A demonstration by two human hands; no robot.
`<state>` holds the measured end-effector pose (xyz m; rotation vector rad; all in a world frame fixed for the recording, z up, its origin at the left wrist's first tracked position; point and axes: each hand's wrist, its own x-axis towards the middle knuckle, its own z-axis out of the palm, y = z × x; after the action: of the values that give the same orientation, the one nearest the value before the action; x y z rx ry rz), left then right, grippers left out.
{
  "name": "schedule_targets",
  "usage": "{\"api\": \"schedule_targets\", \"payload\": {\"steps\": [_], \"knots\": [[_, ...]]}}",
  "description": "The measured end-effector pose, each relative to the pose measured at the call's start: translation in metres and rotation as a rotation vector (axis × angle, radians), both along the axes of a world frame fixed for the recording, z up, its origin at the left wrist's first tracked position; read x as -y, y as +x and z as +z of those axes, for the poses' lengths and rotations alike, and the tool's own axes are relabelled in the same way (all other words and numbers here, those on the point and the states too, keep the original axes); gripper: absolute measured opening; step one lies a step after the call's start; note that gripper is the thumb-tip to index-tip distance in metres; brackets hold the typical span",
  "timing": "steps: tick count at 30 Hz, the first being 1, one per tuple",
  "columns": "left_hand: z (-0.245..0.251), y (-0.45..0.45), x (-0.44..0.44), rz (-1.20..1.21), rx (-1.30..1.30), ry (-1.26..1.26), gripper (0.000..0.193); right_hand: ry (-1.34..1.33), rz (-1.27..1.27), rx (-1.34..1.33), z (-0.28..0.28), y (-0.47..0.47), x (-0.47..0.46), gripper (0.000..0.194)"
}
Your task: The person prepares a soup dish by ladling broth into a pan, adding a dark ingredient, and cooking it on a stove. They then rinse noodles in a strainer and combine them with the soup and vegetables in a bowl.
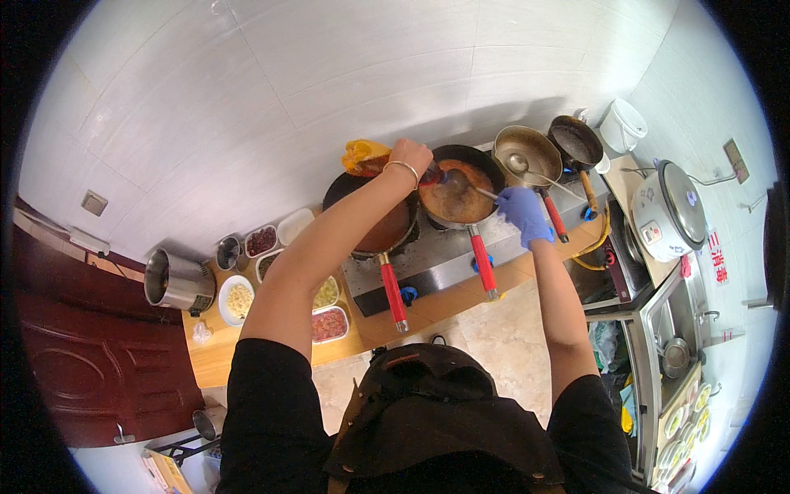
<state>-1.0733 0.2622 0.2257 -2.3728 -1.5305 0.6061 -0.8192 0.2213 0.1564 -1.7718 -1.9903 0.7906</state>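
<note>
My left hand (411, 157) grips a bottle of dark liquid with a yellow label (365, 157), tipped sideways so its neck lies over the left rim of the middle pan. My right hand (522, 210), in a blue glove, is closed around the handle of a ladle (457, 180), whose bowl is over the orange-brown liquid (453, 204) in that pan. The middle pan has a red handle (482, 262). Partly behind my left forearm, another red-handled pan (393, 290) holds brown liquid (390, 230). Whether liquid runs from the bottle is not visible.
Right of the middle pan stand a pan with a ladle (524, 145), a smaller dark pan (576, 141) and a rice cooker (676, 210). Leftward are a plate of chopped food (237, 301), a tub of pink pieces (329, 325) and a steel pot (179, 281). Two red handles jut over the counter's front edge.
</note>
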Motion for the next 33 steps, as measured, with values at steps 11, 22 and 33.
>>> {"api": "schedule_targets", "payload": {"steps": [11,22,33], "knots": [[0.006,-0.039,0.017,0.119,0.624,-0.036,0.072,0.11,-0.043,-0.044,0.019,0.023,0.032,0.02],[0.019,-0.172,0.111,0.347,1.593,0.559,0.073,0.032,-0.04,-0.064,-0.007,0.016,0.014,0.019],[-0.065,-0.447,0.281,0.84,1.367,1.033,0.076,-0.082,-0.164,-0.044,-0.008,-0.007,0.02,0.02]]}}
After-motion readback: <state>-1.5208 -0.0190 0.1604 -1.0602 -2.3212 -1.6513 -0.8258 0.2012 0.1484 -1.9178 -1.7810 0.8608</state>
